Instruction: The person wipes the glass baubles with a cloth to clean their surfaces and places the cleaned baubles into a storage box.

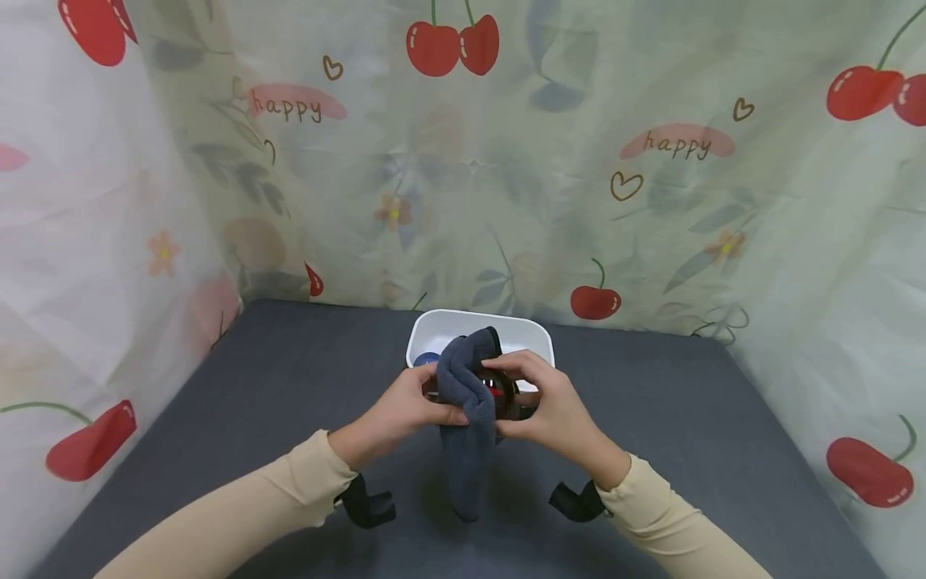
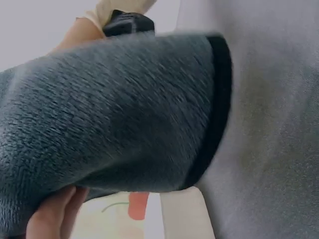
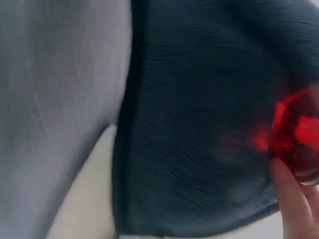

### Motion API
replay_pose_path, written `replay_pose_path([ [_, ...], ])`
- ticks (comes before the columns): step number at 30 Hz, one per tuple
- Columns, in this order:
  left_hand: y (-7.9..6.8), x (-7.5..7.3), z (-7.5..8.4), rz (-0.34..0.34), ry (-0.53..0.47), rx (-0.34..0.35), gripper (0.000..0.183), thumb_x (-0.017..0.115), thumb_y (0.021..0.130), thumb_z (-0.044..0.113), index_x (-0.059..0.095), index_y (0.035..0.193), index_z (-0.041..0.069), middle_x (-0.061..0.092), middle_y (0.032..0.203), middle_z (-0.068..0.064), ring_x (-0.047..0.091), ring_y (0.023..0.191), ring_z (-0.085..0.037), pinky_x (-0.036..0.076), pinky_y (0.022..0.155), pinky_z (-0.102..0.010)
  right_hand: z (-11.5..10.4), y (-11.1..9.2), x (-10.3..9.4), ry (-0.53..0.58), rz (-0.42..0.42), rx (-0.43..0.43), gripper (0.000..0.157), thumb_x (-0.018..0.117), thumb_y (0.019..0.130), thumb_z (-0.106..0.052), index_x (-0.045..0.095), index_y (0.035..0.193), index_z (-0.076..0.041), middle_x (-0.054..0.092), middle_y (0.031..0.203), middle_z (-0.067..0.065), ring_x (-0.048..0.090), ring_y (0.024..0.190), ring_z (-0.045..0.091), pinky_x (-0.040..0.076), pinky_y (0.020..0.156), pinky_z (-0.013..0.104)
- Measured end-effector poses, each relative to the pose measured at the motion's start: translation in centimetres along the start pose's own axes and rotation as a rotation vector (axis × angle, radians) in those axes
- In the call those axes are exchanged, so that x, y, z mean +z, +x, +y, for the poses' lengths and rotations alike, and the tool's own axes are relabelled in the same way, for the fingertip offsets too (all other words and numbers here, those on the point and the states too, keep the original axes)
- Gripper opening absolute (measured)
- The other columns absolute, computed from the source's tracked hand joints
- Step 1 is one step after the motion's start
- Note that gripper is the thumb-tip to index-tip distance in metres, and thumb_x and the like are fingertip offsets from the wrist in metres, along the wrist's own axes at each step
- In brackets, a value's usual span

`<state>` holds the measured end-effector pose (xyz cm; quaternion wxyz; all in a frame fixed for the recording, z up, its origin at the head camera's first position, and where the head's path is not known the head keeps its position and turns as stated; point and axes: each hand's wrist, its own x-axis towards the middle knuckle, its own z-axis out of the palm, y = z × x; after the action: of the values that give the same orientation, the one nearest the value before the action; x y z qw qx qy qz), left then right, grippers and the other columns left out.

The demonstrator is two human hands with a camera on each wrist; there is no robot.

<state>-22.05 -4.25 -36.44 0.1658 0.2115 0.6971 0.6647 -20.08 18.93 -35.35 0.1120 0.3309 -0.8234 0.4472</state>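
A dark grey-blue plush cloth (image 1: 465, 402) with a black edge hangs folded between the two hands. My left hand (image 1: 405, 406) pinches it from the left side, thumb in front, and the cloth (image 2: 114, 114) fills much of the left wrist view. My right hand (image 1: 553, 406) grips a glossy, dark red, rounded glass-like thing (image 1: 496, 389) against the cloth's right side. In the right wrist view this red thing (image 3: 299, 139) looks see-through, with a red glow on the cloth beside it. Its full shape is hidden by the cloth and fingers.
Behind the hands stands a white rectangular bin (image 1: 531, 331) with a blue rounded thing (image 1: 427, 359) at its left. A dark grey cloth covers the table (image 1: 304, 354). Cherry-printed curtains (image 1: 470, 161) rise at the back and both sides. Black straps (image 1: 369, 505) hang from the wrists.
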Motion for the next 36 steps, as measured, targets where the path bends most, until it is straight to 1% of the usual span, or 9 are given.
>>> replay_pose_path([
  [5, 0.2, -0.2, 0.0, 0.022, 0.062, 0.031, 0.042, 0.080, 0.078, 0.007, 0.064, 0.116, -0.001, 0.066, 0.111, -0.012, 0.063, 0.097, -0.019, 0.055, 0.082, -0.034, -0.1, 0.0, -0.1, -0.166, 0.021, 0.016, 0.067, 0.090, 0.065, -0.010, 0.062, 0.125, -0.017, 0.064, 0.119, -0.002, 0.060, 0.109, 0.014, 0.053, 0.092, 0.033],
  [10, 0.1, -0.5, -0.3, 0.021, 0.108, 0.060, 0.035, 0.077, 0.080, 0.003, 0.065, 0.111, -0.006, 0.068, 0.107, -0.016, 0.065, 0.090, -0.017, 0.055, 0.079, -0.032, -0.6, -0.1, -0.2, -0.366, -0.054, -0.008, 0.072, 0.092, 0.062, -0.018, 0.060, 0.126, -0.014, 0.064, 0.118, -0.003, 0.062, 0.096, 0.011, 0.055, 0.083, 0.030],
  [12, 0.1, -0.5, -0.4, 0.019, 0.087, 0.059, 0.037, 0.077, 0.080, 0.004, 0.065, 0.113, -0.005, 0.068, 0.110, -0.016, 0.065, 0.092, -0.017, 0.055, 0.080, -0.032, -0.5, -0.2, 0.0, -0.330, -0.057, -0.011, 0.071, 0.090, 0.064, -0.014, 0.058, 0.128, -0.014, 0.063, 0.119, -0.002, 0.062, 0.096, 0.011, 0.056, 0.081, 0.027],
  [18, -0.1, -0.3, 0.0, -0.057, 0.042, 0.062, 0.052, 0.078, 0.079, 0.006, 0.057, 0.125, -0.001, 0.063, 0.120, -0.015, 0.063, 0.101, -0.019, 0.054, 0.086, -0.034, -0.3, -0.2, 0.5, -0.007, 0.048, -0.073, 0.066, 0.085, 0.063, 0.009, 0.059, 0.122, -0.007, 0.057, 0.120, 0.008, 0.058, 0.105, 0.014, 0.057, 0.082, 0.029],
  [22, -0.2, -0.3, 0.2, 0.000, 0.063, 0.074, 0.043, 0.078, 0.079, 0.007, 0.063, 0.119, -0.001, 0.066, 0.114, -0.013, 0.063, 0.098, -0.019, 0.054, 0.084, -0.035, -0.1, 0.2, 0.2, -0.166, 0.089, -0.179, 0.066, 0.091, 0.061, -0.004, 0.062, 0.120, -0.009, 0.060, 0.118, 0.006, 0.055, 0.109, 0.015, 0.054, 0.088, 0.028],
  [26, -0.3, -0.7, 0.1, 0.051, 0.084, 0.082, 0.035, 0.078, 0.080, 0.009, 0.067, 0.111, -0.002, 0.069, 0.108, -0.013, 0.063, 0.093, -0.019, 0.055, 0.081, -0.034, 0.2, 0.4, -0.2, -0.318, 0.036, -0.213, 0.073, 0.093, 0.061, -0.018, 0.060, 0.127, -0.015, 0.062, 0.117, -0.002, 0.059, 0.105, 0.012, 0.052, 0.089, 0.025],
  [29, -0.4, -0.9, 0.2, 0.041, 0.070, 0.074, 0.035, 0.078, 0.080, 0.009, 0.068, 0.111, -0.003, 0.069, 0.108, -0.013, 0.065, 0.093, -0.019, 0.055, 0.081, -0.034, 0.2, 0.2, -0.1, -0.243, 0.012, -0.204, 0.071, 0.091, 0.065, -0.013, 0.059, 0.128, -0.014, 0.061, 0.117, 0.000, 0.059, 0.106, 0.010, 0.054, 0.086, 0.023],
  [33, -0.5, -0.8, 0.3, 0.002, 0.031, 0.066, 0.041, 0.079, 0.079, 0.008, 0.064, 0.116, -0.005, 0.068, 0.108, -0.011, 0.065, 0.093, -0.018, 0.055, 0.082, -0.033, 0.8, -0.2, 0.5, 0.015, 0.040, -0.220, 0.066, 0.085, 0.065, 0.006, 0.058, 0.125, -0.004, 0.060, 0.124, 0.013, 0.058, 0.116, 0.013, 0.054, 0.088, 0.026],
  [36, -0.4, -0.6, 0.3, 0.020, 0.012, 0.075, 0.044, 0.079, 0.078, 0.007, 0.063, 0.117, -0.005, 0.068, 0.109, -0.011, 0.065, 0.094, -0.018, 0.055, 0.082, -0.034, 1.0, -0.1, 0.8, 0.004, 0.087, -0.237, 0.067, 0.085, 0.064, 0.007, 0.058, 0.123, -0.004, 0.059, 0.127, 0.016, 0.054, 0.124, 0.018, 0.050, 0.096, 0.027],
])
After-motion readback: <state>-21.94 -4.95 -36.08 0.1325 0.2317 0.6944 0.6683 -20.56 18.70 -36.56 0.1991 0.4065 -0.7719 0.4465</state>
